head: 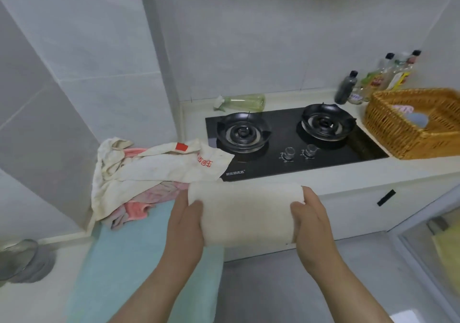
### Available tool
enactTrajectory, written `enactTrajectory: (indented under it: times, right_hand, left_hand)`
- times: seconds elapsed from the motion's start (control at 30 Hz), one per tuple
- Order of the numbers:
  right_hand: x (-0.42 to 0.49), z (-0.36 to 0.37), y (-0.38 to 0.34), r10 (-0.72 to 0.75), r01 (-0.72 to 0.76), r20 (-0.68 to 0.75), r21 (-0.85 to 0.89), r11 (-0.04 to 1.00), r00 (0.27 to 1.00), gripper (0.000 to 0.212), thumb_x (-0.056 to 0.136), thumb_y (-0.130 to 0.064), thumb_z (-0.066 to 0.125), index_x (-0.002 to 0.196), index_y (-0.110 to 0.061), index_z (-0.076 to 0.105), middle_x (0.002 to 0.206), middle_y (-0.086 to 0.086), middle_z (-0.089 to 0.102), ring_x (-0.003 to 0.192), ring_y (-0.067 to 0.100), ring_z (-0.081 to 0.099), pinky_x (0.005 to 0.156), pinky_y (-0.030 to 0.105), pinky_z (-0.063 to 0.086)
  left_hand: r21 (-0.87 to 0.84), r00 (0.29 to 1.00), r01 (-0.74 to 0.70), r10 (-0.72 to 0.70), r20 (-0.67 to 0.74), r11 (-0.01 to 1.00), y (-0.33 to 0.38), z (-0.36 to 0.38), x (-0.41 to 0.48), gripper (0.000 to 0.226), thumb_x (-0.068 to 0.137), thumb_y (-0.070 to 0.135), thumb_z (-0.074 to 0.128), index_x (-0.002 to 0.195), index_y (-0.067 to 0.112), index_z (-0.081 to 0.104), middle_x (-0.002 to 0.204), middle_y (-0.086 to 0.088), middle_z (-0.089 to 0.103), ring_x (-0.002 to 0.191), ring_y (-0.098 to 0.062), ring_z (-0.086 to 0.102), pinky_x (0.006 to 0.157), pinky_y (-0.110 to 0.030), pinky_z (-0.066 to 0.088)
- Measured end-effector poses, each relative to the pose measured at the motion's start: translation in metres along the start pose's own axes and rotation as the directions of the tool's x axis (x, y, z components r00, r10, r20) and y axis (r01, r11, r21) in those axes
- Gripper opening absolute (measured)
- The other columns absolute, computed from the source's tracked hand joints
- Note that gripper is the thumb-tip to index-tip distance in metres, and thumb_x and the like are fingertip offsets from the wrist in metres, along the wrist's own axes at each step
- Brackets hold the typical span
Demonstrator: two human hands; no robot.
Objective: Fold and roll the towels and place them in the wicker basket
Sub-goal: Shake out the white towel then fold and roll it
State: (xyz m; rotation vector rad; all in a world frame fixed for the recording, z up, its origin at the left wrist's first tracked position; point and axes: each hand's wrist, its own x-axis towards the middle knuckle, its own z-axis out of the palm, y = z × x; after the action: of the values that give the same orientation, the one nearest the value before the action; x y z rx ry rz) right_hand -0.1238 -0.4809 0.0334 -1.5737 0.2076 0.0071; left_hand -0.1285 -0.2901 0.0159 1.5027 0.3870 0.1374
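A cream towel (245, 213), rolled into a thick cylinder, is held in the air in front of the counter edge. My left hand (185, 225) grips its left end and my right hand (312, 219) grips its right end. A pile of unfolded towels (154, 173), cream with red print and pink ones beneath, lies on the counter at the left. A light blue towel (139, 255) is spread flat under my left forearm. The wicker basket (403, 136) stands on the counter at the far right, with a pink and a blue rolled towel (410, 116) inside.
A black two-burner gas hob (286, 138) lies between the towel pile and the basket. A green spray bottle (241, 102) lies behind it, and several bottles (373, 81) stand at the back right. A metal bowl (17, 258) sits at the far left.
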Motion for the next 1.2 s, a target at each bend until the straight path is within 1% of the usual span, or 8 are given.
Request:
enactTrajectory:
  times: [0.13, 0.3, 0.4, 0.53, 0.67, 0.9, 1.1, 1.2]
  right_hand:
    - [0.019, -0.071, -0.014, -0.006, 0.004, -0.043, -0.054, 0.999, 0.999, 0.037, 0.07, -0.025, 0.038, 0.097, -0.006, 0.054, 0.082, 0.008, 0.056, 0.062, 0.006, 0.049, 0.054, 0.031, 0.04]
    - [0.046, -0.155, -0.025, -0.015, 0.005, -0.115, -0.086, 0.996, 0.993, 0.014, 0.087, -0.022, 0.041, 0.092, -0.02, 0.054, 0.07, -0.023, 0.057, 0.072, 0.007, 0.052, 0.054, 0.028, 0.042]
    - [0.056, -0.193, -0.03, -0.027, 0.016, -0.131, -0.087, 0.996, 0.991, 0.014, 0.089, -0.022, 0.041, 0.09, -0.026, 0.054, 0.071, -0.027, 0.057, 0.08, 0.012, 0.051, 0.057, 0.032, 0.045]
    - [0.069, -0.236, -0.034, -0.005, -0.01, -0.171, -0.085, 0.996, 0.985, 0.017, 0.093, -0.017, 0.041, 0.09, -0.028, 0.054, 0.088, -0.011, 0.058, 0.082, 0.015, 0.052, 0.06, 0.036, 0.046]
    - [0.087, -0.271, -0.038, 0.01, -0.024, -0.186, -0.074, 0.997, 0.983, 0.014, 0.088, -0.025, 0.043, 0.092, -0.026, 0.056, 0.094, -0.004, 0.058, 0.085, 0.018, 0.053, 0.059, 0.036, 0.046]
    - [0.144, -0.332, -0.035, 0.04, -0.062, -0.271, -0.073, 0.995, 0.962, 0.026, 0.097, -0.009, 0.038, 0.089, -0.025, 0.058, 0.092, 0.004, 0.06, 0.08, 0.022, 0.054, 0.058, 0.035, 0.044]
    - [0.225, -0.378, -0.041, 0.047, -0.078, -0.27, -0.105, 0.991, 0.962, 0.027, 0.097, -0.011, 0.038, 0.095, -0.029, 0.058, 0.095, 0.0, 0.06, 0.081, 0.019, 0.054, 0.056, 0.032, 0.043]
    - [0.266, -0.402, -0.048, 0.071, -0.104, -0.263, -0.114, 0.988, 0.962, 0.029, 0.098, -0.011, 0.037, 0.096, -0.03, 0.058, 0.096, 0.004, 0.059, 0.081, 0.022, 0.055, 0.057, 0.033, 0.043]
  left_hand:
    - [0.011, 0.999, 0.009, -0.009, 0.04, 1.0, 0.007, 0.078, -0.005, 0.029, 0.073, 0.034, 0.04, 0.084, 0.049, 0.063, 0.087, 0.018, 0.066, 0.094, -0.017, 0.059, 0.082, -0.042, 0.047]
    - [0.055, 0.992, -0.055, 0.048, 0.12, 0.997, 0.013, 0.168, -0.013, 0.026, 0.074, 0.038, 0.042, 0.09, 0.032, 0.061, 0.095, 0.002, 0.065, 0.098, -0.021, 0.059, 0.084, -0.043, 0.047]
    - [0.039, 0.986, -0.038, 0.031, 0.165, 0.998, 0.016, 0.209, -0.015, 0.021, 0.072, 0.041, 0.044, 0.085, 0.035, 0.06, 0.086, 0.006, 0.063, 0.089, -0.022, 0.057, 0.079, -0.047, 0.048]
    - [0.019, 0.979, -0.014, 0.01, 0.202, 1.0, 0.02, 0.256, -0.019, 0.018, 0.072, 0.04, 0.044, 0.078, 0.041, 0.061, 0.077, 0.017, 0.062, 0.084, -0.017, 0.056, 0.076, -0.044, 0.047]
    - [0.021, 0.969, -0.016, 0.01, 0.248, 1.0, 0.024, 0.296, -0.015, 0.02, 0.073, 0.039, 0.045, 0.083, 0.041, 0.063, 0.099, -0.001, 0.066, 0.092, -0.02, 0.06, 0.086, -0.055, 0.051]
    - [0.016, 0.951, 0.007, -0.011, 0.31, 1.0, 0.022, 0.38, 0.014, 0.023, 0.077, 0.036, 0.045, 0.089, 0.024, 0.06, 0.086, 0.005, 0.061, 0.08, -0.013, 0.057, 0.072, -0.037, 0.045]
    - [0.025, 0.949, 0.033, -0.039, 0.311, 0.999, 0.023, 0.458, 0.068, 0.02, 0.076, 0.037, 0.044, 0.082, 0.029, 0.061, 0.092, -0.003, 0.059, 0.081, -0.017, 0.056, 0.071, -0.038, 0.043]
    - [-0.006, 0.948, 0.047, -0.043, 0.314, 0.999, 0.023, 0.495, 0.096, 0.015, 0.09, 0.027, 0.048, 0.089, 0.025, 0.063, 0.088, 0.0, 0.064, 0.08, -0.016, 0.059, 0.067, -0.035, 0.045]
